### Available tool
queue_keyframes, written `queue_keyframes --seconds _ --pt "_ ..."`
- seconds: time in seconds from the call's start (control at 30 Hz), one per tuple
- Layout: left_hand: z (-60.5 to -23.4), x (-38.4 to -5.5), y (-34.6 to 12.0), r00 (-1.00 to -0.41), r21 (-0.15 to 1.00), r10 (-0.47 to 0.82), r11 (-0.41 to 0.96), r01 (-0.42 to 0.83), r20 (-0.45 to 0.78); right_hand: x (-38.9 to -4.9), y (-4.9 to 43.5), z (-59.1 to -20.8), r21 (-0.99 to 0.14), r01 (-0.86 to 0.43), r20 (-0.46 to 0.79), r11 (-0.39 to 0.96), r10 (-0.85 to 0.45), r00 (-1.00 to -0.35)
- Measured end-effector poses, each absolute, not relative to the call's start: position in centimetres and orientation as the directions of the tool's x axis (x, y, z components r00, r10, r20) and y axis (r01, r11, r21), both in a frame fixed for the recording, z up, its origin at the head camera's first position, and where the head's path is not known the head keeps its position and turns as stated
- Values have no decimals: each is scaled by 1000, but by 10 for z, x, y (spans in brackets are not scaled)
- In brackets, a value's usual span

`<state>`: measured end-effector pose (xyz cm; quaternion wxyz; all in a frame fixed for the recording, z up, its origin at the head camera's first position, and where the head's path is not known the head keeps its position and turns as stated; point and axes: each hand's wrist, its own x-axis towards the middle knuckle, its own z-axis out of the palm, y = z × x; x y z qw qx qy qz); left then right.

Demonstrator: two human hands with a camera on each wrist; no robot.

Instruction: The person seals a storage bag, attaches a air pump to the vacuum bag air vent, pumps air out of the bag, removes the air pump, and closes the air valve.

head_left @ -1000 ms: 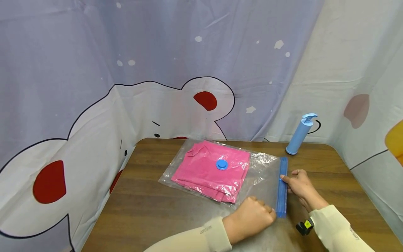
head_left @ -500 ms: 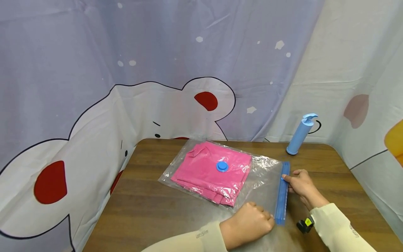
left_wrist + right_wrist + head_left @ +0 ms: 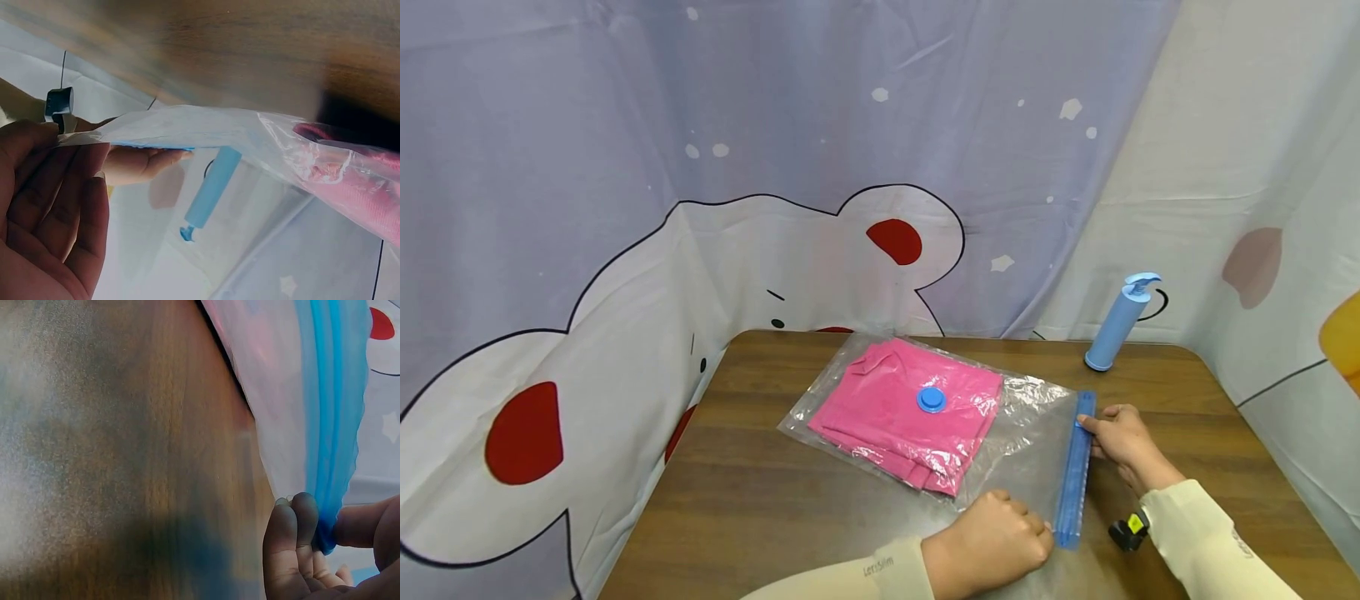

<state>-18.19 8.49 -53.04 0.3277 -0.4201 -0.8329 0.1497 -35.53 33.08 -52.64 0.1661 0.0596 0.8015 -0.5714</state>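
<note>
A clear plastic vacuum storage bag (image 3: pixel 1028 450) lies on the table, with folded pink cloth (image 3: pixel 895 417) inside and a round blue valve (image 3: pixel 932 400) on top. Its right end carries a blue zip strip (image 3: pixel 1073 483). My left hand (image 3: pixel 996 537) pinches the bag's near edge beside the strip; the left wrist view shows thin film between thumb and fingers. Near the strip's far end, my right hand (image 3: pixel 1126 442) pinches it, thumb on top and fingers beneath. In the right wrist view a darker blue slider (image 3: pixel 325 542) sits between the thumb and fingers.
A light blue hand pump (image 3: pixel 1116 329) stands tilted at the table's back right, by the curtain. The wooden table (image 3: pixel 737 467) is bounded by a printed curtain (image 3: pixel 775 125) behind and at the sides. A black wrist camera (image 3: pixel 1126 533) hangs under the right cuff.
The zip strip has shifted toward me and slightly right, its near end tilting nearer. My left hand has drawn slightly toward me with the edge. My right hand now grips closer to the strip's far end.
</note>
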Motion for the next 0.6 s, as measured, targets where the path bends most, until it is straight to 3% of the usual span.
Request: queue_keyframes --seconds 0.6 --pt "-530 -183 86 -408 -518 802 595 615 436 -376 334 -527 -890 251 -296 381 -65 -953"
